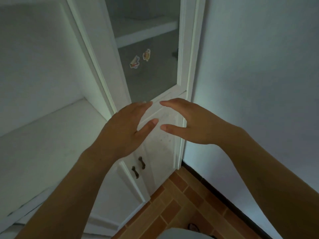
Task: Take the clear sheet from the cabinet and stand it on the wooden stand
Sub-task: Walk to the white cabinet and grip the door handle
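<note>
A white cabinet (185,69) fills the view ahead. Its upper door has a glass pane (151,80) with two small stickers (134,62) on it. Behind the glass I see a white shelf (146,31). I cannot make out a clear sheet anywhere, and no wooden stand is in view. My left hand (124,128) and my right hand (191,123) hover side by side in front of the door's bottom rail. Their fingers are spread, the fingertips nearly meet, and neither hand holds anything.
Left of the glass door is an open white shelf (51,135). Below are lower cabinet doors with two dark handles (141,163). A plain wall (259,83) stands close on the right. Orange floor tiles (181,204) lie underneath.
</note>
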### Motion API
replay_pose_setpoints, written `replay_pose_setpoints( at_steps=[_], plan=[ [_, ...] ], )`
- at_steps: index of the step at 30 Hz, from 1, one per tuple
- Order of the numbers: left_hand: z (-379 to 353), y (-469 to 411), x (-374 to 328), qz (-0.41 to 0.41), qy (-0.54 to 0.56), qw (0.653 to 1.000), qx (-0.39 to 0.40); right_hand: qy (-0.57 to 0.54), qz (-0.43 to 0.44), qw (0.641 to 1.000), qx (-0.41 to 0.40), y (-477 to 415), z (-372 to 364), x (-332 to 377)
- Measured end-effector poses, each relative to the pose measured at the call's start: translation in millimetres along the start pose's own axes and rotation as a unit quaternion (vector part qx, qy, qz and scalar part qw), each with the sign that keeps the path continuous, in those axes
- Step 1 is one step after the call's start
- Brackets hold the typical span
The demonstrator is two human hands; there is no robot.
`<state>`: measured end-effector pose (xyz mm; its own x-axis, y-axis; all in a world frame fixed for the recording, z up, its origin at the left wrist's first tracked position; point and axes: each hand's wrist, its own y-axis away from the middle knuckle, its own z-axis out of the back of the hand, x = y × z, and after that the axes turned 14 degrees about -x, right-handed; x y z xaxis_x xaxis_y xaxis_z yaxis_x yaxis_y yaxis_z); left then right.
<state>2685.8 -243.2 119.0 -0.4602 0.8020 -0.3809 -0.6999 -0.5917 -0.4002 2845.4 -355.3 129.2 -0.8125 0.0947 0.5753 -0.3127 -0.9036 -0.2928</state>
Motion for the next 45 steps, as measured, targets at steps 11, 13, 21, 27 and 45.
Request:
replay_pose_setpoints(
  at_steps=[11, 13, 21, 27, 45],
  plan=[
    [33.0, -66.0, -15.6, -0.009, -0.129, 0.986, -0.106, 0.021, 0.134, 0.991, -0.013, -88.5, 49.2, -18.8],
    [40.2, -74.9, -21.0, -0.008, -0.144, 0.983, -0.117, 0.016, 0.156, 0.987, -0.019, -101.8, 57.6, -16.6],
    [81.3, -101.8, -35.8, -0.013, -0.210, 0.964, -0.160, -0.002, 0.236, 0.969, -0.075, -142.7, 85.2, 10.2],
    [126.0, -111.8, -37.3, -0.040, -0.259, 0.938, -0.228, -0.029, 0.304, 0.942, -0.141, -167.9, 106.0, 38.2],
    [207.8, -142.5, -25.0, -0.066, -0.271, 0.889, -0.364, -0.040, 0.385, 0.880, -0.276, -226.9, 134.9, 123.4]
  ],
)
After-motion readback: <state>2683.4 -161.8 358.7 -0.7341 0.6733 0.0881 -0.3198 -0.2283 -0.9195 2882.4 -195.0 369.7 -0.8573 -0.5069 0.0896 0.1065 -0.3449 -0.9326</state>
